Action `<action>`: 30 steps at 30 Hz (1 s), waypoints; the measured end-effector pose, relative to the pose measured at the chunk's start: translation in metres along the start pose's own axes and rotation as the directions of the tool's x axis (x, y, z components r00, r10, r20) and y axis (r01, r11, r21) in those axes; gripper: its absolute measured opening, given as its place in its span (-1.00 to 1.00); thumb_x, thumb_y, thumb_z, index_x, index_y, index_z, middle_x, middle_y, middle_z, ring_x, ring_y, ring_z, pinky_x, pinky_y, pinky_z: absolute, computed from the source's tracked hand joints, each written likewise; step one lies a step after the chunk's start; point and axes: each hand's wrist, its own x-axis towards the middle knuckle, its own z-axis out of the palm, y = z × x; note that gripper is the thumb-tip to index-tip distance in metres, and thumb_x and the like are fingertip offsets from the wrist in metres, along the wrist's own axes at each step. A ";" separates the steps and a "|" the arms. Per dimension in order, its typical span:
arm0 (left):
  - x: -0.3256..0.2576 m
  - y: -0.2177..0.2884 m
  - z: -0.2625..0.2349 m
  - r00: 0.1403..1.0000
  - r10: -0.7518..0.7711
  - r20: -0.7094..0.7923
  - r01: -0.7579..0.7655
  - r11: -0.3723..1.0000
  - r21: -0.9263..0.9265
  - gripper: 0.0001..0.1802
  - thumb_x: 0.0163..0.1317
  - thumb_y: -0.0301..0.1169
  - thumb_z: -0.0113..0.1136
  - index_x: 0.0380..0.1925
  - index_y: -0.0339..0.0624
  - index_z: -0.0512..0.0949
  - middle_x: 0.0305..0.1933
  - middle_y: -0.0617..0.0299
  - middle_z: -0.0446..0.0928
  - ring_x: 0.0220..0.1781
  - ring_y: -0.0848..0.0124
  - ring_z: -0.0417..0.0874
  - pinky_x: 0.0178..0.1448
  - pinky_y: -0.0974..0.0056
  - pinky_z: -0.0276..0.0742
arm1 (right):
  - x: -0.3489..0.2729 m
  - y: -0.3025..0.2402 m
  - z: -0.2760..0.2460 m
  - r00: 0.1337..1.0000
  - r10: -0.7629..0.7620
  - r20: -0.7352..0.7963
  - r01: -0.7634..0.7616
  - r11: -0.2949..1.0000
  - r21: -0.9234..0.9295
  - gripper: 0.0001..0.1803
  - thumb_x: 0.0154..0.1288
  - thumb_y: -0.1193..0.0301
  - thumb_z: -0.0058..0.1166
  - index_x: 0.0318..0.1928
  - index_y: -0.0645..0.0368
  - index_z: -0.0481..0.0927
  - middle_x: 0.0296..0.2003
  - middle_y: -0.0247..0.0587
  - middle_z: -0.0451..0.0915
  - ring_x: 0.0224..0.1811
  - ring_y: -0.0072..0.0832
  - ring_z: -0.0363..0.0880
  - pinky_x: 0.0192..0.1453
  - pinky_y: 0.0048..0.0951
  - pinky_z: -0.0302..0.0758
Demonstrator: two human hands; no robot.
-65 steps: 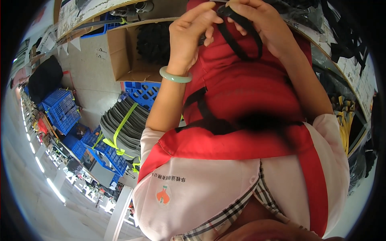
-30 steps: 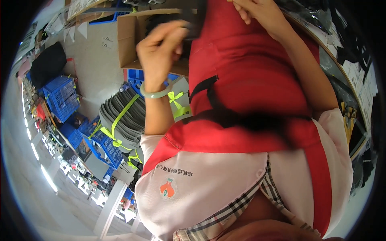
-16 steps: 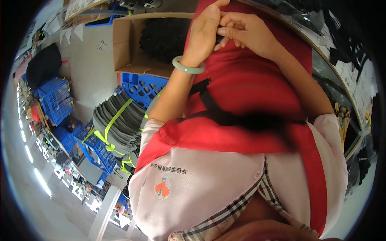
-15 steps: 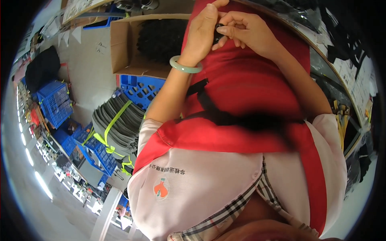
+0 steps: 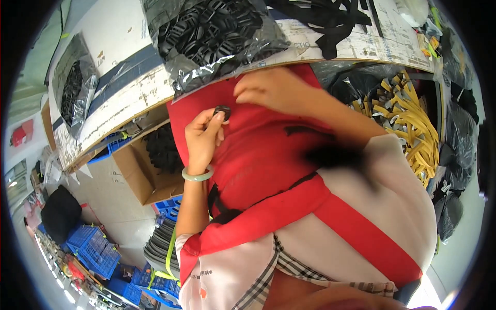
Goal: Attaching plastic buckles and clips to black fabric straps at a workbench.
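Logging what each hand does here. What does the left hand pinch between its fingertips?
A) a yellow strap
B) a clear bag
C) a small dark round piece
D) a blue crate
C: the left hand pinches a small dark round piece over the red fabric.

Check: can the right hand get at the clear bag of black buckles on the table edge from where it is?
Probably yes. The right hand rests on the red fabric just below the bag of black buckles, with nothing between them; it looks empty.
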 end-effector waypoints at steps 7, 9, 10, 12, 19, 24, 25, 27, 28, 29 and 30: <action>0.009 -0.002 -0.011 0.994 -0.101 -0.038 0.089 0.964 -0.249 -0.78 0.35 -0.31 0.14 -0.20 -0.25 0.58 -0.46 0.26 0.59 -0.64 0.60 0.40 -0.57 0.50 0.25 | -0.016 0.032 -0.152 0.849 -0.028 -0.528 -0.275 0.829 -0.486 -0.90 0.28 0.51 0.13 -0.22 0.27 0.59 -0.41 -0.35 0.54 -0.46 -0.65 0.48 -0.42 -0.63 0.39; 0.013 0.001 -0.007 0.995 -0.093 -0.028 0.084 0.967 -0.239 -0.78 0.35 -0.31 0.14 -0.20 -0.26 0.59 -0.45 0.26 0.59 -0.63 0.60 0.40 -0.56 0.50 0.25 | -0.034 0.040 -0.171 0.868 -0.139 -0.477 -0.313 0.592 -0.743 -0.71 0.23 0.26 0.20 -0.12 0.17 0.62 -0.31 -0.27 0.63 -0.24 -0.54 0.58 -0.06 -0.49 0.48; 0.013 0.002 -0.005 0.997 -0.078 -0.023 0.071 0.970 -0.231 -0.78 0.35 -0.31 0.14 -0.20 -0.26 0.59 -0.45 0.25 0.59 -0.62 0.60 0.40 -0.56 0.50 0.26 | -0.043 0.054 -0.178 0.908 -0.187 -0.375 -0.215 0.560 -0.800 -0.71 0.22 0.27 0.22 -0.15 0.20 0.62 -0.41 -0.30 0.60 -0.32 -0.61 0.53 -0.14 -0.54 0.47; 0.015 0.001 -0.003 0.996 -0.084 -0.014 0.079 0.969 -0.232 -0.77 0.35 -0.31 0.14 -0.19 -0.27 0.59 -0.45 0.25 0.59 -0.62 0.60 0.41 -0.55 0.50 0.27 | -0.045 0.078 -0.177 0.899 0.115 -0.422 -0.365 0.728 -0.580 -0.71 0.22 0.26 0.22 -0.17 0.21 0.62 -0.41 -0.31 0.59 -0.33 -0.58 0.51 -0.15 -0.54 0.45; 0.013 0.006 0.001 1.000 -0.020 -0.001 0.020 0.986 -0.168 -0.77 0.35 -0.34 0.13 -0.19 -0.30 0.59 -0.44 0.25 0.58 -0.60 0.59 0.41 -0.54 0.50 0.29 | -0.041 0.065 -0.167 0.887 0.115 -0.446 -0.345 0.807 -0.479 -0.77 0.21 0.30 0.22 -0.22 0.18 0.62 -0.37 -0.30 0.58 -0.35 -0.47 0.47 -0.18 -0.48 0.43; 0.007 -0.005 -0.001 0.998 -0.054 -0.018 0.049 0.978 -0.203 -0.77 0.36 -0.34 0.12 -0.18 -0.30 0.59 -0.43 0.24 0.58 -0.59 0.59 0.42 -0.52 0.49 0.30 | -0.067 0.111 -0.179 0.853 0.366 -0.372 -0.517 0.692 -0.504 -0.76 0.22 0.31 0.23 -0.15 0.14 0.65 -0.31 -0.31 0.62 -0.30 -0.51 0.52 -0.15 -0.51 0.45; 0.006 -0.006 -0.002 0.998 -0.067 -0.001 0.065 0.974 -0.219 -0.77 0.36 -0.34 0.12 -0.18 -0.29 0.59 -0.43 0.24 0.59 -0.59 0.59 0.42 -0.51 0.49 0.30 | -0.065 0.110 -0.175 0.820 0.373 -0.435 -0.537 0.764 -0.358 -0.77 0.25 0.31 0.21 -0.13 0.13 0.66 -0.28 -0.33 0.63 -0.28 -0.56 0.53 -0.14 -0.53 0.46; 0.003 -0.006 0.002 0.997 -0.072 -0.012 0.067 0.972 -0.223 -0.77 0.37 -0.34 0.11 -0.19 -0.29 0.59 -0.43 0.24 0.58 -0.59 0.59 0.41 -0.51 0.49 0.30 | -0.051 0.097 -0.161 0.808 0.004 -0.590 -0.208 0.938 -0.279 -0.76 0.30 0.32 0.17 -0.10 0.17 0.66 -0.27 -0.36 0.65 -0.28 -0.63 0.54 -0.15 -0.58 0.46; 0.001 -0.005 0.002 0.997 -0.075 -0.022 0.068 0.970 -0.233 -0.77 0.37 -0.33 0.11 -0.19 -0.29 0.58 -0.44 0.25 0.57 -0.59 0.59 0.41 -0.51 0.49 0.30 | -0.040 0.071 -0.154 0.798 -0.072 -0.599 -0.197 0.907 -0.371 -0.80 0.34 0.41 0.10 -0.09 0.21 0.65 -0.30 -0.31 0.65 -0.26 -0.62 0.56 -0.14 -0.59 0.46; 0.003 -0.003 0.003 0.997 -0.074 -0.030 0.065 0.972 -0.226 -0.77 0.37 -0.33 0.11 -0.19 -0.29 0.58 -0.44 0.25 0.57 -0.59 0.59 0.41 -0.51 0.49 0.30 | -0.027 0.057 -0.152 0.741 -0.143 -0.656 -0.056 0.960 -0.274 -0.85 0.19 0.56 0.20 -0.20 0.26 0.61 -0.32 -0.32 0.55 -0.40 -0.59 0.50 -0.38 -0.55 0.42; 0.003 -0.002 0.000 0.997 -0.059 -0.041 0.047 0.965 -0.257 -0.77 0.37 -0.33 0.10 -0.19 -0.29 0.58 -0.44 0.26 0.57 -0.59 0.59 0.41 -0.51 0.49 0.30 | -0.015 0.038 -0.144 0.703 -0.148 -0.696 0.001 0.978 -0.207 -0.88 0.21 0.58 0.17 -0.22 0.26 0.61 -0.30 -0.31 0.54 -0.37 -0.58 0.50 -0.32 -0.56 0.41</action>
